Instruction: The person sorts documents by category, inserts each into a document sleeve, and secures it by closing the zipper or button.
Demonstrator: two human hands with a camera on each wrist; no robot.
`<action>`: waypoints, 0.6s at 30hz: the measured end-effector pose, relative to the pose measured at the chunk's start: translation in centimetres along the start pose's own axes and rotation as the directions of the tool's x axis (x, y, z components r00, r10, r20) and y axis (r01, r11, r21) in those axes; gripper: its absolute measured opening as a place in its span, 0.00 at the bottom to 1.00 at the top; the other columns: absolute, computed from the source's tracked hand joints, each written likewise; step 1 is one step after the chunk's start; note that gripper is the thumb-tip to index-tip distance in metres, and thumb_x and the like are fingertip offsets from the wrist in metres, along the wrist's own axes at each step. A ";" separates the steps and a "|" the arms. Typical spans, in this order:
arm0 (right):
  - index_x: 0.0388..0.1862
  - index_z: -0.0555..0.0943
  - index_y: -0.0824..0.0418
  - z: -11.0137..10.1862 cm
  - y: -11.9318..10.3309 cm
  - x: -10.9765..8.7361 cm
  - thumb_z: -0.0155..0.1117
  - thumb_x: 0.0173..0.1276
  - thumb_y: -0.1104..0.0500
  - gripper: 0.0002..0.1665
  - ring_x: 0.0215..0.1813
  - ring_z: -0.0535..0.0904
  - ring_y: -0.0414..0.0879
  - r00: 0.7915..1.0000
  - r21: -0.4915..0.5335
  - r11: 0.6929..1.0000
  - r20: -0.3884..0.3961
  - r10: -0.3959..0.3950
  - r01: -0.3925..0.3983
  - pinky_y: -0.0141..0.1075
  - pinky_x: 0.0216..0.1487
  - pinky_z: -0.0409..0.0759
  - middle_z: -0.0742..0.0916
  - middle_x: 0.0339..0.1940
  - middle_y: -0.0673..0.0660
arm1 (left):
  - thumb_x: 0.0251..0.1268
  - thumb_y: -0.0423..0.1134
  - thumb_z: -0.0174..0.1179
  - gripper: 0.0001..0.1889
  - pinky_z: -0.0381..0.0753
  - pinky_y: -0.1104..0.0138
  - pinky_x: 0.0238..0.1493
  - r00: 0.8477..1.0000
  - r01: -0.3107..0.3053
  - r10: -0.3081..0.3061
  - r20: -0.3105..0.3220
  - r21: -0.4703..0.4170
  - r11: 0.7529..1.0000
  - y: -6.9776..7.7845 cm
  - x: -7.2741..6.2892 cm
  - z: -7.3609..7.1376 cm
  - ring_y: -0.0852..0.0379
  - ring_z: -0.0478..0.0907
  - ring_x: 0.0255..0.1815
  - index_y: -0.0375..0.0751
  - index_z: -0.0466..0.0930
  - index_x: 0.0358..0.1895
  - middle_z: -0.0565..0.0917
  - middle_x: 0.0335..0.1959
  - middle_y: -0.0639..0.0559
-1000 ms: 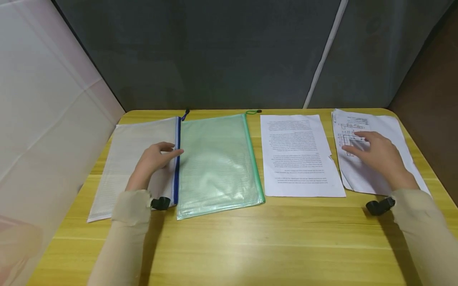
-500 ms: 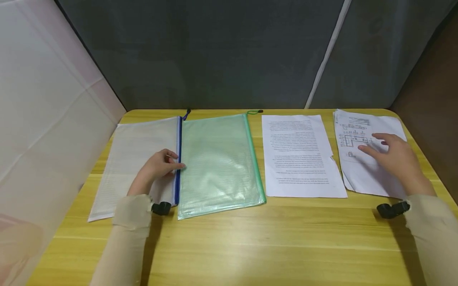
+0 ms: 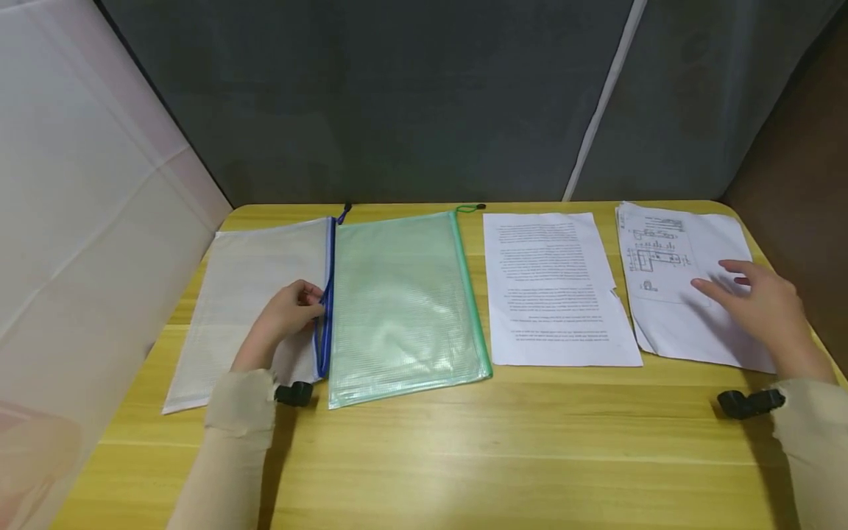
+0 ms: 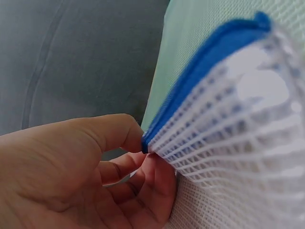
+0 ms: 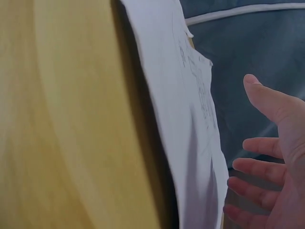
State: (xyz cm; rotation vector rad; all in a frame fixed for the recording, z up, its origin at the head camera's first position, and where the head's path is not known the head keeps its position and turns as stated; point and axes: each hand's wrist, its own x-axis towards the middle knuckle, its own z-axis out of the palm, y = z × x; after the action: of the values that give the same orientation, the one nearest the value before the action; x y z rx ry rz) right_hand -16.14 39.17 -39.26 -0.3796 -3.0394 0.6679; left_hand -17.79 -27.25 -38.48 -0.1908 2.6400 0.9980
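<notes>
A white mesh zip pouch (image 3: 245, 294) with a blue zipper edge (image 3: 327, 294) lies at the left of the yellow table. My left hand (image 3: 291, 313) pinches that blue edge (image 4: 200, 76) and lifts it a little; the left wrist view shows thumb and fingers (image 4: 143, 167) around the edge of the white mesh pouch (image 4: 248, 157). A green mesh pouch (image 3: 404, 302) lies beside it. My right hand (image 3: 762, 302) hovers open over the diagram sheets (image 3: 682, 272) at the far right, its fingers (image 5: 267, 157) spread just above the diagram sheets (image 5: 186, 105).
A printed text page (image 3: 553, 287) lies between the green pouch and the diagram sheets. The yellow table (image 3: 464, 456) has bare wood along its front. A pale wall stands at the left, a grey curtain behind the table's far edge.
My left hand slid back along the blue zipper edge and now pinches and raises it. My right hand moved right and toward me across the diagram sheets.
</notes>
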 end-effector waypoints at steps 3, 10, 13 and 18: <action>0.73 0.63 0.69 -0.1 0.7 -0.2 0.52 0.70 0.29 0.52 0.65 0.64 0.76 1.000 -0.004 1.000 -0.005 0.023 -0.023 0.69 0.61 0.62 0.70 0.66 0.81 | 0.67 0.35 0.54 0.19 0.78 0.70 0.37 1.000 0.003 -0.003 -0.016 -0.015 1.000 -0.3 -0.3 -0.1 0.52 0.75 0.41 0.29 0.69 0.58 0.76 0.45 0.40; 0.73 0.62 0.73 -0.1 2.2 -0.9 0.54 0.70 0.31 0.53 0.65 0.66 0.75 0.995 -0.009 0.997 -0.072 0.073 -0.074 0.68 0.63 0.64 0.69 0.68 0.80 | 0.68 0.35 0.52 0.20 0.80 0.69 0.38 0.996 -0.063 0.062 -0.067 -0.013 0.998 -0.5 -1.6 -1.0 0.45 0.79 0.47 0.28 0.69 0.59 0.76 0.49 0.37; 0.75 0.59 0.73 -0.1 2.7 -1.1 0.55 0.69 0.30 0.55 0.64 0.65 0.74 0.989 -0.010 0.992 -0.072 0.129 -0.130 0.67 0.62 0.65 0.68 0.69 0.80 | 0.67 0.34 0.52 0.20 0.82 0.68 0.39 0.992 -0.076 0.076 -0.097 -0.004 0.997 -0.3 -2.2 -1.3 0.41 0.79 0.51 0.28 0.69 0.59 0.76 0.50 0.36; 0.77 0.50 0.74 -0.3 3.5 -1.3 0.55 0.66 0.27 0.63 0.67 0.59 0.76 0.975 -0.045 0.974 0.011 0.221 -0.220 0.68 0.66 0.61 0.60 0.74 0.81 | 0.67 0.33 0.52 0.19 0.81 0.71 0.36 0.981 -0.109 0.111 -0.158 0.023 0.994 -0.2 -3.0 -1.9 0.39 0.80 0.50 0.28 0.71 0.58 0.77 0.49 0.35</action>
State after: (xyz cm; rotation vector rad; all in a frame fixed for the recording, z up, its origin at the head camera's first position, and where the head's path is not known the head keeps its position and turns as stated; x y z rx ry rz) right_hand -14.07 42.05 -40.37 -0.7256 -3.0587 0.6145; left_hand -15.35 -28.64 -36.22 -0.1275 2.8290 1.0382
